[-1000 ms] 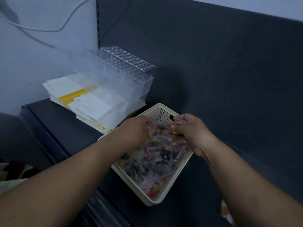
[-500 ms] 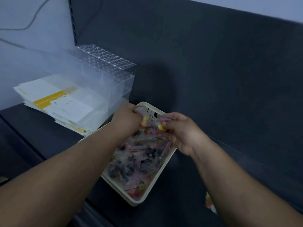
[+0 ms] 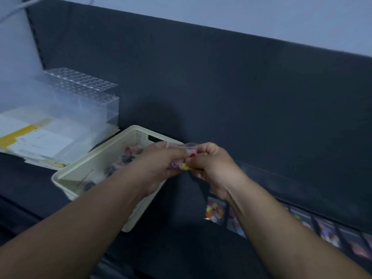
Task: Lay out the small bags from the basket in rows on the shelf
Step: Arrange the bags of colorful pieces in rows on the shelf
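Note:
A cream plastic basket (image 3: 94, 164) stands on the dark shelf (image 3: 177, 234), with several small clear bags of coloured pieces inside. My left hand (image 3: 159, 164) and my right hand (image 3: 211, 164) meet above the basket's right rim. Together they grip a small bundle of clear bags (image 3: 186, 156) with pink, red and yellow contents. A row of small bags (image 3: 215, 212) lies flat on the shelf to the right, partly hidden by my right forearm.
A clear acrylic rack with holes (image 3: 84, 85) sits on a stack of white and yellow papers (image 3: 36, 137) at the left. A dark back panel (image 3: 241, 97) rises behind the shelf.
Both hands have lifted out of the basket and to its right rim, holding bags between them. The view has swung right, showing the row of bags on the shelf.

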